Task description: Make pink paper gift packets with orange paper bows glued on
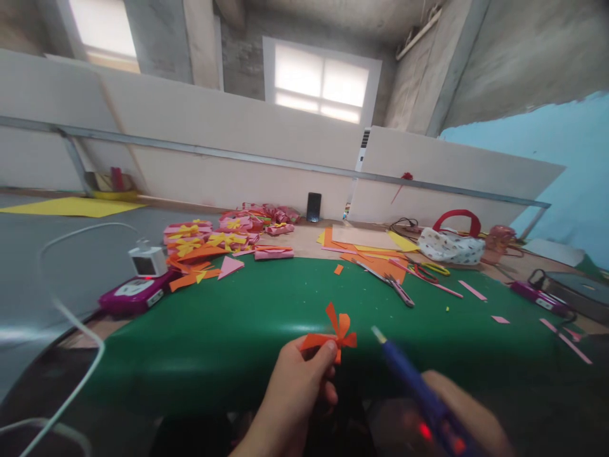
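Over green mat [238, 317], hands hold bow [333, 333], glue gun [419, 387].

Looked over my feed for anything readable and honestly came up empty. The purple box [134, 294] on the left has a white label patch, but it's way too blurry to make out any letters. The dark phone [313, 207] leaning against the back wall shows a blank screen. The patterned pouch [451, 246] with the red handle only has little blots, no words I can pick out. No numbers or brands anywhere.
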Tool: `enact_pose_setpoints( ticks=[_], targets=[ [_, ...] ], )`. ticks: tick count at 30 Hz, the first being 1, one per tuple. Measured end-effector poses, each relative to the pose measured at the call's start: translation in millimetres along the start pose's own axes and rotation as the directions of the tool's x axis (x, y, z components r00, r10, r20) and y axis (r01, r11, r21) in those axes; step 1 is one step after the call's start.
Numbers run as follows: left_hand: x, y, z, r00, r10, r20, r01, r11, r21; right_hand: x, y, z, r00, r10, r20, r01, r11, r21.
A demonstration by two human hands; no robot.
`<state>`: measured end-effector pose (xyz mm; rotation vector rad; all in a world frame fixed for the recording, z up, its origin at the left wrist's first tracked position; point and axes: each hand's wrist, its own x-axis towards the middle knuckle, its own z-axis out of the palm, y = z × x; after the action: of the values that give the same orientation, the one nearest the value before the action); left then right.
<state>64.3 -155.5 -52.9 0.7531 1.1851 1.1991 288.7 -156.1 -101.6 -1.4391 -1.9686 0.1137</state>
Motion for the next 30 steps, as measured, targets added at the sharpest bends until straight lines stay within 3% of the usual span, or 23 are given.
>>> enact_pose_setpoints(
  ticks=[2, 4, 6, 8, 10, 12, 14, 16, 17, 19, 22, 25, 30],
  targets=[
    [-1.3, 5.5, -2.3, 0.998, -0.058, 0.028, 0.059, 0.997, -0.049, 28.4, 30.8, -22.6, 0.992, -0.064, -0.105, 0.046, 0.986, -0.159],
    [-1.5, 10.6, -4.4, 0.989, -0.136, 0.060, 0.142, 0.982, -0.125, 64.3, 62.3, -45.3, 0.992, -0.079, -0.102, 0.044, 0.950, -0.308],
    [-0.7, 14.7, -6.0, 0.976, -0.201, 0.082, 0.213, 0.962, -0.173, 99.5, 90.1, -63.0, 0.997, -0.058, 0.050, 0.073, 0.922, -0.380],
    [1.0, 17.6, -6.8, 0.970, -0.223, 0.091, 0.237, 0.954, -0.185, 127.0, 112.1, -74.0, 0.970, -0.073, 0.230, 0.159, 0.910, -0.382],
    [2.9, 18.9, -7.1, 0.974, -0.206, 0.099, 0.221, 0.958, -0.185, 143.8, 126.2, -79.0, 0.954, -0.091, 0.285, 0.202, 0.898, -0.390],
    [5.0, 19.0, -7.1, 0.979, -0.175, 0.102, 0.191, 0.966, -0.175, 149.6, 128.6, -79.0, 0.960, -0.096, 0.265, 0.205, 0.882, -0.425],
    [6.9, 18.5, -6.9, 0.981, -0.163, 0.106, 0.177, 0.973, -0.145, 144.8, 113.7, -74.3, 0.972, -0.096, 0.216, 0.189, 0.866, -0.463],
    [8.5, 17.5, -6.3, 0.979, -0.170, 0.110, 0.181, 0.978, -0.105, 130.6, 79.4, -64.8, 0.973, -0.173, 0.151, 0.224, 0.859, -0.460],
    [9.1, 16.9, -5.8, 0.978, -0.177, 0.110, 0.187, 0.979, -0.086, 120.9, 56.5, -58.5, 0.934, -0.337, 0.115, 0.354, 0.848, -0.395],
    [9.4, 15.6, -4.3, 0.977, -0.179, 0.115, 0.187, 0.980, -0.069, 99.7, 7.0, -44.3, 0.767, -0.642, 0.008, 0.609, 0.724, -0.325],
    [8.0, 14.0, -1.7, 0.976, -0.152, 0.157, 0.164, 0.984, -0.071, 74.1, -50.7, -24.4, 0.551, -0.830, -0.087, 0.775, 0.547, -0.315],
    [6.1, 13.3, 0.2, 0.969, -0.151, 0.196, 0.162, 0.986, -0.041, 66.2, -70.4, -12.1, 0.514, -0.852, -0.098, 0.802, 0.518, -0.297],
    [7.5, 12.0, 1.1, 0.972, -0.138, 0.191, 0.138, 0.990, 0.012, 75.3, -66.5, -5.3, 0.495, -0.864, -0.094, 0.825, 0.502, -0.260]
  ],
)
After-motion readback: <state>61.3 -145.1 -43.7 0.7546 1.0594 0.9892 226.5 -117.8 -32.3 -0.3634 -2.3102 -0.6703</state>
